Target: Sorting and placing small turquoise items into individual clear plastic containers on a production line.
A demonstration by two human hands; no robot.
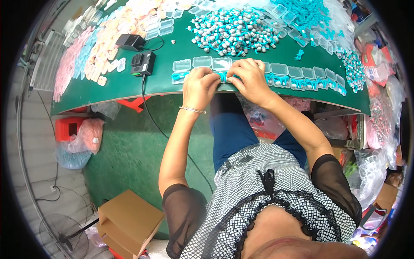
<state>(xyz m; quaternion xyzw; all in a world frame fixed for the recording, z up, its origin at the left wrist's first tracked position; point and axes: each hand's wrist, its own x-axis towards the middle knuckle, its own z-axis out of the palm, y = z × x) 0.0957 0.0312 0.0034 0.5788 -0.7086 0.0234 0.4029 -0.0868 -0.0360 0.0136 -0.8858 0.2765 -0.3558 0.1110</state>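
Note:
My left hand [199, 88] and my right hand [251, 83] meet at the table's near edge, fingers bent and pinched. Between the fingertips shows a small turquoise piece [223, 76], set in a small clear plastic box whose open lid [222, 64] lies behind it. The fingers hide most of this box. Just left of my left hand is another open clear box [179, 78] with turquoise inside. Rightward from my right hand runs a row of open clear boxes [281, 81], holding turquoise pieces with grey-white parts.
Behind the boxes rises a heap of turquoise-and-grey pieces [235, 32]. Plain turquoise parts [308, 17] and clear boxes lie at the back right; pink and peach parts [101, 54] cover the left. A black device [143, 63] trails a cable off the table. A cardboard box [129, 220] stands below.

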